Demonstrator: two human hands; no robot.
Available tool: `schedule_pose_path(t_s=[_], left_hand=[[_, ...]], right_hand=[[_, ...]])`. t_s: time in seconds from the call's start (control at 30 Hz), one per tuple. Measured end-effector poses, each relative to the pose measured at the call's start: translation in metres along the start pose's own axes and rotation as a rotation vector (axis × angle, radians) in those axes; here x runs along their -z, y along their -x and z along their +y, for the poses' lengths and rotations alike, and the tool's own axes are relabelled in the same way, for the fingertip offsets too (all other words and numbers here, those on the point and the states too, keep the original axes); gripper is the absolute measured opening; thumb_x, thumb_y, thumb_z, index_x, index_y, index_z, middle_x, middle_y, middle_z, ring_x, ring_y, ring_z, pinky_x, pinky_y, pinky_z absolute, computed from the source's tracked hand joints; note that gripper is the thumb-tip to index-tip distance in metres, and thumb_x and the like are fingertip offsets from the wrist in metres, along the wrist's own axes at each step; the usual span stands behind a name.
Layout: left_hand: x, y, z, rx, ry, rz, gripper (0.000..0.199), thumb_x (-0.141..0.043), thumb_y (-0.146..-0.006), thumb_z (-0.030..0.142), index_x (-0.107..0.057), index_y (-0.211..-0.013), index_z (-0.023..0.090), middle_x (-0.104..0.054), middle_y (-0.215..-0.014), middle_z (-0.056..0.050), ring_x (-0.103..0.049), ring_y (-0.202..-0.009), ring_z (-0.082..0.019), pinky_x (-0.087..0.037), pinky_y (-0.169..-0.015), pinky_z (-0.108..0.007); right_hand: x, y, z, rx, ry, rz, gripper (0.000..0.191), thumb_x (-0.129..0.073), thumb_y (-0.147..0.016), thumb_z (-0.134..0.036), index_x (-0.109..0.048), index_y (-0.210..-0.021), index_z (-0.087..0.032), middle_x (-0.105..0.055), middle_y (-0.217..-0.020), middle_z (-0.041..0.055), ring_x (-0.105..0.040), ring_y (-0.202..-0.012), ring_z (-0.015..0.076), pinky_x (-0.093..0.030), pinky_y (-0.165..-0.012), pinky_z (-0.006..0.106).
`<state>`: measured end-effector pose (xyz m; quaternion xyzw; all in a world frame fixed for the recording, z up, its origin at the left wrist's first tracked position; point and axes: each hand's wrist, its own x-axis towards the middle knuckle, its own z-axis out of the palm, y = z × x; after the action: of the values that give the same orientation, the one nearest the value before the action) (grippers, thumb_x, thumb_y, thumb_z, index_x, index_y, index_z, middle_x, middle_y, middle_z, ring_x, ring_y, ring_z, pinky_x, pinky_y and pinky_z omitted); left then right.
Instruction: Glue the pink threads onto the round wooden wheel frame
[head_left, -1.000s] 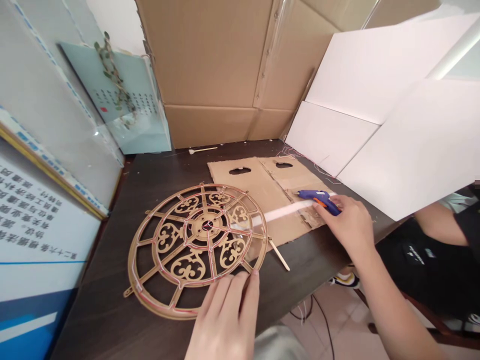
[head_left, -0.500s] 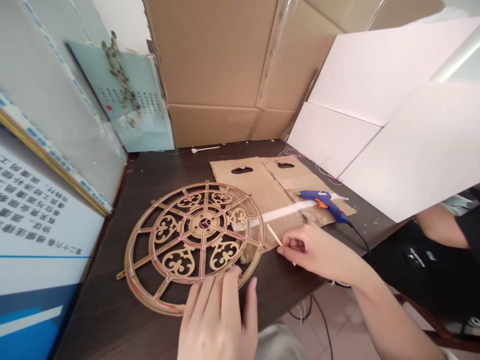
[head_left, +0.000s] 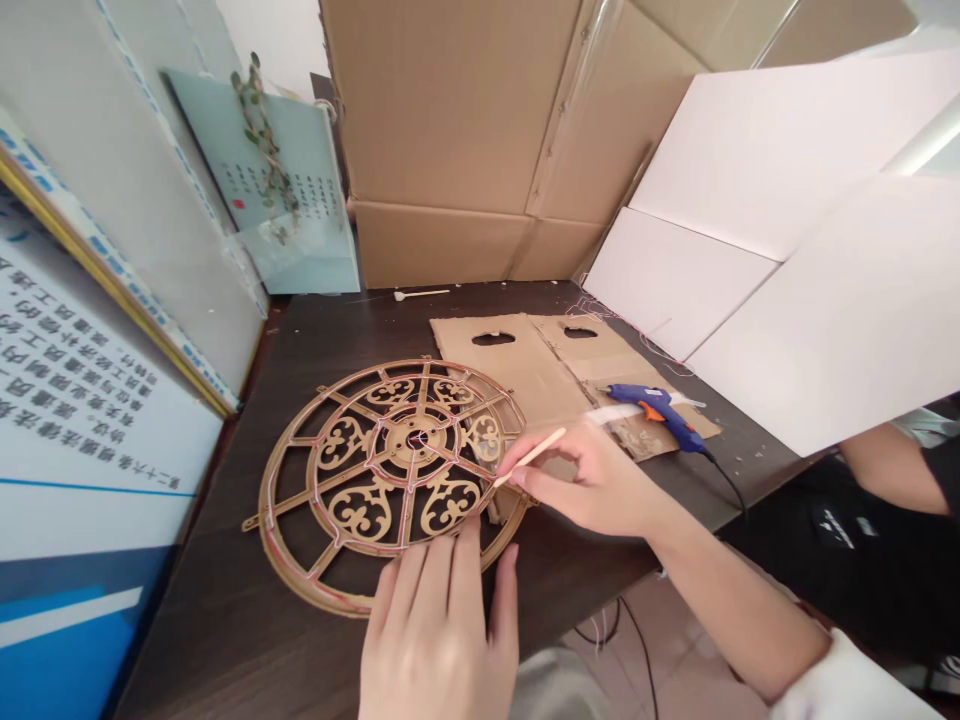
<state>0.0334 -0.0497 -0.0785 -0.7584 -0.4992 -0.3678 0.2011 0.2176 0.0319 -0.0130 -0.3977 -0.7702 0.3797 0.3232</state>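
A round, wheel-like openwork frame (head_left: 396, 450) of light brown material, with spokes, scroll patterns and thin red and white wires along its rings, lies on the dark table. My left hand (head_left: 442, 620) rests on its near edge, fingers stretched out flat. In a closed grip, my right hand (head_left: 592, 480) holds a thin wooden stick (head_left: 546, 444) over the frame's right side. The stick's lower end is close to the wire at a ring; I cannot tell whether they touch. Right of the frame, a blue hot glue gun (head_left: 660, 410) lies on a flat cardboard sheet (head_left: 540, 375).
Cardboard panels (head_left: 450, 120) stand behind the table, white boards (head_left: 840, 300) at the right. A small white-tipped stick (head_left: 427, 293) lies at the back. Another person's arm (head_left: 892, 465) shows at far right. The glue gun's black cable (head_left: 731, 480) runs off the table edge.
My right hand has moved left and up with the wooden stick, from beside the frame to over its right side. My left hand stays on the near edge. The view has shifted slightly.
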Motion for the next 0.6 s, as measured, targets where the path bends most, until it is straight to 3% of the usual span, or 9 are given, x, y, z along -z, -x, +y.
schedule_pose_path(t_s=[0.13, 0.23, 0.33, 0.6], left_hand=[[0.001, 0.000, 0.001, 0.011, -0.010, -0.002, 0.020, -0.057, -0.102, 0.023, -0.067, -0.106, 0.006, -0.072, -0.082, -0.010, -0.065, -0.075, -0.026, -0.043, -0.078, -0.040], [0.000, 0.000, 0.001, 0.021, -0.001, 0.002, 0.020, -0.056, -0.102, 0.023, -0.067, -0.105, 0.007, -0.072, -0.084, -0.010, -0.065, -0.075, -0.026, -0.043, -0.080, -0.040], [-0.001, 0.000, 0.001, 0.049, 0.023, -0.003, 0.019, -0.057, -0.101, 0.023, -0.067, -0.106, 0.007, -0.073, -0.086, -0.010, -0.066, -0.077, -0.026, -0.043, -0.081, -0.040], [-0.001, 0.002, 0.000, 0.061, 0.032, -0.014, 0.018, -0.054, -0.103, 0.023, -0.066, -0.106, 0.009, -0.071, -0.084, -0.008, -0.066, -0.077, -0.026, -0.043, -0.082, -0.040]], right_hand=[[-0.002, -0.001, 0.006, -0.051, -0.039, 0.015, 0.017, -0.067, -0.097, -0.029, -0.077, -0.089, -0.017, -0.077, -0.087, 0.0039, -0.069, -0.076, 0.0162, -0.053, -0.069, 0.026], [-0.001, 0.001, 0.010, -0.068, 0.041, 0.109, 0.029, -0.065, -0.099, -0.038, -0.074, -0.081, -0.018, -0.073, -0.077, 0.0025, -0.065, -0.072, 0.0159, -0.050, -0.068, 0.026], [-0.001, 0.004, 0.014, -0.085, 0.020, 0.175, 0.032, -0.065, -0.099, -0.042, -0.072, -0.080, -0.018, -0.073, -0.077, 0.0027, -0.065, -0.074, 0.0175, -0.050, -0.070, 0.028], [-0.009, 0.006, 0.015, -0.130, -0.107, 0.171, 0.021, -0.073, -0.093, -0.041, -0.077, -0.089, -0.020, -0.077, -0.085, 0.0044, -0.069, -0.077, 0.0192, -0.054, -0.072, 0.028]])
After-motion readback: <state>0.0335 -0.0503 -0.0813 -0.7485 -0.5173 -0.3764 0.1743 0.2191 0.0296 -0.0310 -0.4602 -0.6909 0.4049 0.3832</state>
